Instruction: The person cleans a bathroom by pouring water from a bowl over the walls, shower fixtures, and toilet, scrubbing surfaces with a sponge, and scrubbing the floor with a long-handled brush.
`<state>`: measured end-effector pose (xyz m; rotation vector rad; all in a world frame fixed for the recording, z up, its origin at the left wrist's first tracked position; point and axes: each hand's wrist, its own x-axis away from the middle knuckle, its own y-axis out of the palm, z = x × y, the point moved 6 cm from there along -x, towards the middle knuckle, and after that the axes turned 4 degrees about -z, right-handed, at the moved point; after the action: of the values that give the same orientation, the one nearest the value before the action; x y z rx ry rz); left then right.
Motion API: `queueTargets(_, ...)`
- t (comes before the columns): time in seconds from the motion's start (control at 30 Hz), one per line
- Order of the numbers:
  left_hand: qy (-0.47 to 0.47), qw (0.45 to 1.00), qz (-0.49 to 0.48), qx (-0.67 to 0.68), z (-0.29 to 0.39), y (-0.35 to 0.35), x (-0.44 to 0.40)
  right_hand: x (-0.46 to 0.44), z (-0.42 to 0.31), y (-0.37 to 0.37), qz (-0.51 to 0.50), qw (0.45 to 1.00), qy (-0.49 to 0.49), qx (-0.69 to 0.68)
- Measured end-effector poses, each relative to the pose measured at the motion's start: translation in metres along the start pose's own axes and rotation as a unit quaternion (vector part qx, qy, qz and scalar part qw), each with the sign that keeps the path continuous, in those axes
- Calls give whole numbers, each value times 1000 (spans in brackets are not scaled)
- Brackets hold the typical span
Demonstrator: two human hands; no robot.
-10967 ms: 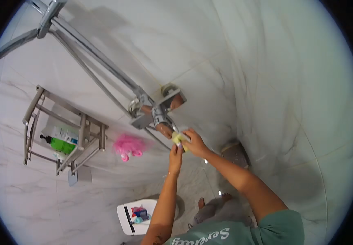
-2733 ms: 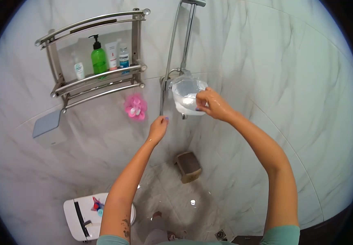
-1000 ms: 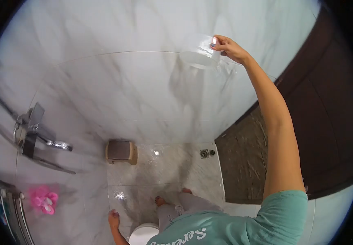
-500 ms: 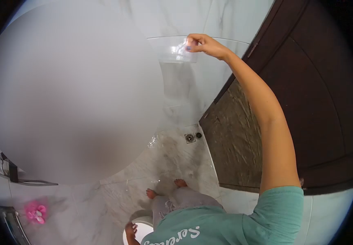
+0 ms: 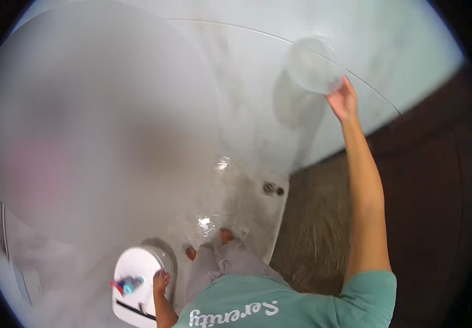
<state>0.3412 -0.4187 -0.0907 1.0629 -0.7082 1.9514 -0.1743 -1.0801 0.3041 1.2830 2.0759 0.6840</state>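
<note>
Right hand [image 5: 345, 103]: grip pinching the edge of a clear round plastic tub [image 5: 311, 64], held up near the pale marbled wall [image 5: 236, 71], not set down; contents and amount left unclear (blurry). Grey glossy floor [image 5: 247, 210] looks wet. Left hand [image 5: 161, 281] loosely curled, nothing visible in it, at a white oval toilet lid [image 5: 135, 262] bearing a red-and-blue packet [image 5: 122, 285].

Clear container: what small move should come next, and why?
Probably draw the container inward: the right hand grips it by one edge, well out from the body, while the left hand is low, at the white lid.
</note>
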Motion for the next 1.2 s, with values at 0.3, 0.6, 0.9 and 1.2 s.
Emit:
queueTargets(0.3, 286, 944, 121, 115, 9, 5, 74, 74, 322, 211, -254, 847, 93, 457)
queueTargets(0.6, 223, 738, 220, 598, -138, -14, 287, 501, 461, 517, -873, 467, -45, 134)
queueTargets(0.9, 97, 401, 544, 730, -351, 72, 434, 812, 410, 561, -965, 185, -82, -166)
queueTargets(1.2, 219, 183, 544, 789, -433, 65, 396, 942, 441, 510, -957, 44, -46, -283)
